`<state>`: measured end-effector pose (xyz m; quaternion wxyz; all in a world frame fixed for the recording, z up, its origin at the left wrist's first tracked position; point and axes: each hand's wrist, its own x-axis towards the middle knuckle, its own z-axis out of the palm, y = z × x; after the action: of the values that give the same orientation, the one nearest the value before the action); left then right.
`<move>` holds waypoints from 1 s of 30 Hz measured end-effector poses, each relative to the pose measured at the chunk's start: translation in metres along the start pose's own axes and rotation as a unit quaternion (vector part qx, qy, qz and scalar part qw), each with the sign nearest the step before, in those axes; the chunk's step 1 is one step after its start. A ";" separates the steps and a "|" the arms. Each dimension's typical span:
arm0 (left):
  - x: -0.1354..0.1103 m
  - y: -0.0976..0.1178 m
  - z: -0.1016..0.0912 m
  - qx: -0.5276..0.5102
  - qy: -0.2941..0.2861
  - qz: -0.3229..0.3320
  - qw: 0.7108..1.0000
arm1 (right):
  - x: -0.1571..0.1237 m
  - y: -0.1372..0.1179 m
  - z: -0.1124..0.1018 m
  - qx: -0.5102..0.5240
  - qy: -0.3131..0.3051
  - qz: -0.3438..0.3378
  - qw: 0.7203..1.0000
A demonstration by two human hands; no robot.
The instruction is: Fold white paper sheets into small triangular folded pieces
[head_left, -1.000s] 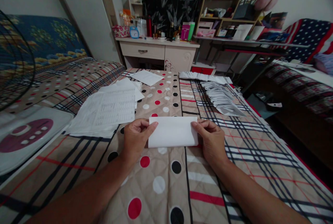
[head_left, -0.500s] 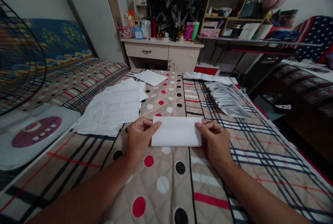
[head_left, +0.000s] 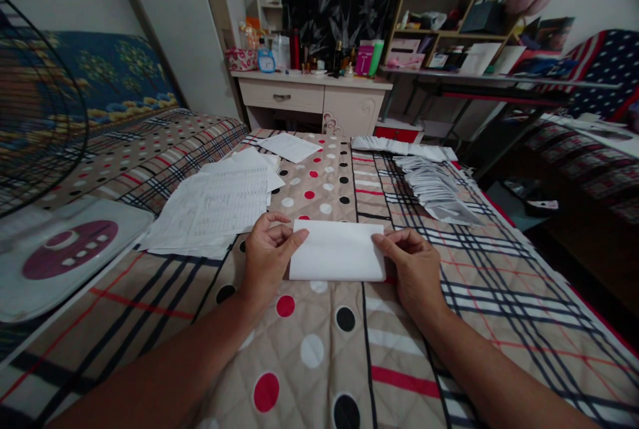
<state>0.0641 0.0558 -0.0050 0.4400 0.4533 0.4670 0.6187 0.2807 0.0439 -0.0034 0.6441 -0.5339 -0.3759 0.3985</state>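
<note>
A folded sheet of white paper [head_left: 337, 253] is stretched level between my two hands, close above the patterned bedspread [head_left: 319, 329]. My left hand [head_left: 269, 249] pinches its left edge, thumb on the front face and the other fingers curled behind. At the right edge my right hand [head_left: 412, 256] grips it the same way, thumb over the upper right part. Left of my left hand lies a spread of printed sheets [head_left: 214, 203], with another white sheet [head_left: 290, 147] behind them.
Folded papers lie in an overlapping row [head_left: 432, 189] at the right, with a second white row [head_left: 402, 147] behind. A fan [head_left: 40, 110] and a white lid-like object with a purple oval [head_left: 70, 249] stand at the left. Beyond the bed is a dresser [head_left: 284, 96].
The folded paper's right edge has shifted very slightly left. Both hands keep their pinch and have barely moved.
</note>
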 end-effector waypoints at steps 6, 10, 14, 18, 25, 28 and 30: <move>0.009 -0.003 -0.006 0.079 -0.021 -0.012 0.997 | 0.007 -0.001 0.003 -0.030 -0.035 0.001 0.999; 0.017 -0.005 -0.009 0.190 -0.056 0.004 0.980 | 0.017 0.003 0.002 -0.124 -0.081 -0.047 0.988; 0.024 -0.008 -0.010 0.303 -0.077 0.060 0.948 | 0.024 0.010 -0.002 -0.247 -0.115 -0.092 0.958; 0.026 -0.016 -0.012 0.370 -0.116 0.090 0.917 | 0.025 0.011 -0.005 -0.381 -0.138 -0.134 0.904; 0.026 -0.012 -0.014 0.469 -0.125 0.180 0.856 | 0.023 0.008 -0.004 -0.457 -0.139 -0.160 0.864; 0.029 -0.004 -0.011 0.522 -0.162 0.241 0.802 | 0.024 0.010 -0.004 -0.452 -0.144 -0.156 0.866; 0.033 -0.001 -0.011 0.532 -0.240 0.259 0.770 | 0.025 0.010 -0.005 -0.450 -0.147 -0.155 0.867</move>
<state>0.0472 0.0857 -0.0027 0.0498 0.8523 0.4655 0.2333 0.2938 0.0659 -0.0129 0.3251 -0.6360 -0.6826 0.1546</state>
